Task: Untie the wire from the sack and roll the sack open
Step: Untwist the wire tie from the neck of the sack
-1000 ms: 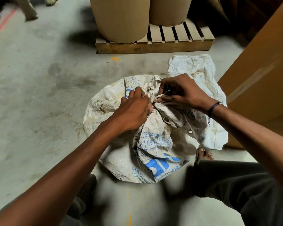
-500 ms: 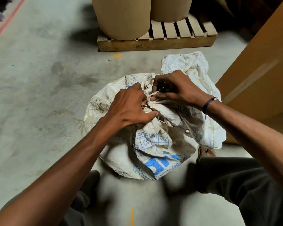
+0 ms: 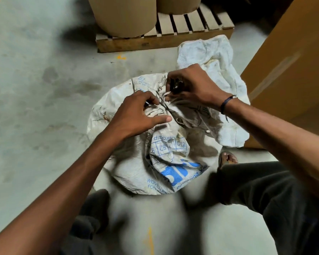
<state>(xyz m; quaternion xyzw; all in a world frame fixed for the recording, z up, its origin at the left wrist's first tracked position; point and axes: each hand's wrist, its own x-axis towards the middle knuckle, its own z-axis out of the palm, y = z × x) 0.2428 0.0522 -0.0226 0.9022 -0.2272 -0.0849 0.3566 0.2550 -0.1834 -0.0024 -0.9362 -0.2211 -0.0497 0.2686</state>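
A full white woven sack (image 3: 129, 170) with blue print stands on the concrete floor between my knees. Its mouth is bunched into a neck at the top, and a thin dark wire (image 3: 164, 104) is wound around that neck. My left hand (image 3: 136, 115) pinches the neck and the wire's left end, thumb stretched across the cloth. My right hand (image 3: 191, 85) is closed on the gathered cloth and the wire's other end just above the neck. The wire's ends are partly hidden by my fingers.
A second crumpled white sack (image 3: 215, 57) lies behind the first. A wooden pallet (image 3: 164, 39) carrying two large brown paper rolls (image 3: 125, 15) stands farther back. A tall cardboard box (image 3: 293, 61) rises at the right. My sandalled foot (image 3: 227, 159) rests right of the sack.
My left hand has slid left and opened its thumb across the neck, exposing the wire. My right hand has lifted slightly and stays on the bunched cloth. The camera has moved a little closer.
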